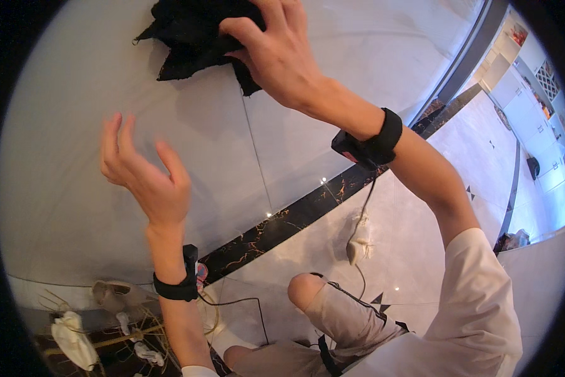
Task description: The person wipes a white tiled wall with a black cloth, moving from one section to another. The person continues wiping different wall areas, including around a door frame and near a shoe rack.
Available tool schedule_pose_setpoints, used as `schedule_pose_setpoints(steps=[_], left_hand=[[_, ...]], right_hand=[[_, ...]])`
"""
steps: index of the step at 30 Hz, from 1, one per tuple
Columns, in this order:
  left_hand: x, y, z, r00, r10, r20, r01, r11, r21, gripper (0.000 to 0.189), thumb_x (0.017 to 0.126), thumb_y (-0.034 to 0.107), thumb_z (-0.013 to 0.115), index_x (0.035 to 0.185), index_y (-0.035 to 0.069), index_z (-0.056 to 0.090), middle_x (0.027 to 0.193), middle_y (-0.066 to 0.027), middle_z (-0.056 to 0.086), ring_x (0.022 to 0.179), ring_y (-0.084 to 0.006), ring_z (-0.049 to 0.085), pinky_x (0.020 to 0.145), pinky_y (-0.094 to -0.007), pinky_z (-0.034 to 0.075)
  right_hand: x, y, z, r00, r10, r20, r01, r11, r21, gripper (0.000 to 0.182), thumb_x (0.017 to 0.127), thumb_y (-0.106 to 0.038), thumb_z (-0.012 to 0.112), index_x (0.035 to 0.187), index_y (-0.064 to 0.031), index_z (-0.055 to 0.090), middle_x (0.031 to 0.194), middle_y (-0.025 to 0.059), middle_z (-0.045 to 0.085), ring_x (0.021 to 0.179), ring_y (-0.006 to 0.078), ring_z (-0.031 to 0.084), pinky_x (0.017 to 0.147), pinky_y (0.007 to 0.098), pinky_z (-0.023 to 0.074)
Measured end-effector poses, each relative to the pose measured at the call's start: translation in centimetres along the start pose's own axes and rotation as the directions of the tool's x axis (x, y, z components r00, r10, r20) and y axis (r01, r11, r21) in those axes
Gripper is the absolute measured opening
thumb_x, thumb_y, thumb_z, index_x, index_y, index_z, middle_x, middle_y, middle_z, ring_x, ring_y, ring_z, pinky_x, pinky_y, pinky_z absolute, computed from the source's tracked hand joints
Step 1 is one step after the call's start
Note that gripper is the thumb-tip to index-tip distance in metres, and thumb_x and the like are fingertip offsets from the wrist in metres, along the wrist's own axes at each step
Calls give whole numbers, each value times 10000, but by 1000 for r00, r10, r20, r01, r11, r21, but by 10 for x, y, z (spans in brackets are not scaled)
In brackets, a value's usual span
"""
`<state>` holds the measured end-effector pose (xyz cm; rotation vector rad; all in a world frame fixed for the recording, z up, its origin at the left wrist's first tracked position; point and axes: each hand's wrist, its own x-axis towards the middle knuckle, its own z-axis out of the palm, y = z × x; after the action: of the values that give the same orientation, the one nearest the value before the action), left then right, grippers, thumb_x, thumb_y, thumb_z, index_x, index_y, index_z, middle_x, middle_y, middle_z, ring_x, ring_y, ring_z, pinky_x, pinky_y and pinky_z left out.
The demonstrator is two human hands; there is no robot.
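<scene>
My right hand (282,56) grips a ragged black cloth (193,42) at the top of the view. The cloth lies against a pale, glossy tiled surface (216,132), seemingly a wall, and part of it is cut off by the picture's rim. Below and to the left, my left hand (150,174) is raised before the same surface, slightly blurred. Its fingers are apart and hold nothing. Each wrist wears a black strap with a small device, and a cable runs from each.
A black marble strip (282,221) borders the tiles. A small whitish object (355,249) lies on the floor (405,268). Dry branches (146,330), a white cloth-like item (74,337) and a beige shoe-like item (113,294) are at lower left. White cabinets (523,103) stand beyond a doorway frame (471,52).
</scene>
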<state>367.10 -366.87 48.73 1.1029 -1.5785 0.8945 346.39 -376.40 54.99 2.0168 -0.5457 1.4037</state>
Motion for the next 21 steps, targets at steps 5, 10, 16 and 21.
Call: schedule_pose_setpoints(steps=[5,10,16,21], left_hand=[[59,13,-9,997,-17,70,21,999,-48,517,799,50,544,1295,5,408,1370,-174,387,1284,-347,323,1032,-468,221],[139,48,-18,973,-50,225,80,989,-126,498,793,48,540,1273,2,419,1369,-196,373,1292,-384,306,1023,-489,223],[278,76,-43,955,8,296,36,989,-144,510,780,54,549,1273,18,425,1373,-207,360,1300,-388,296,1013,-499,222],[376,86,-43,977,66,203,-55,997,-59,528,780,79,556,1287,25,419,1395,-204,328,1323,-390,260,1018,-521,190]], right_hand=[[72,43,-77,966,253,-60,-233,944,234,458,687,164,609,1065,-57,480,1278,219,407,1160,388,433,982,487,375],[129,94,-173,836,547,-54,-496,793,353,367,861,84,511,1202,-26,430,1196,138,515,1112,224,498,977,319,386],[166,167,-301,359,908,-218,-829,417,373,359,993,-229,473,1273,-17,399,1130,81,495,1037,158,453,926,276,372],[181,210,-363,299,943,-146,-534,293,793,479,991,-221,433,1406,-16,310,1354,144,434,1221,227,450,1054,329,333]])
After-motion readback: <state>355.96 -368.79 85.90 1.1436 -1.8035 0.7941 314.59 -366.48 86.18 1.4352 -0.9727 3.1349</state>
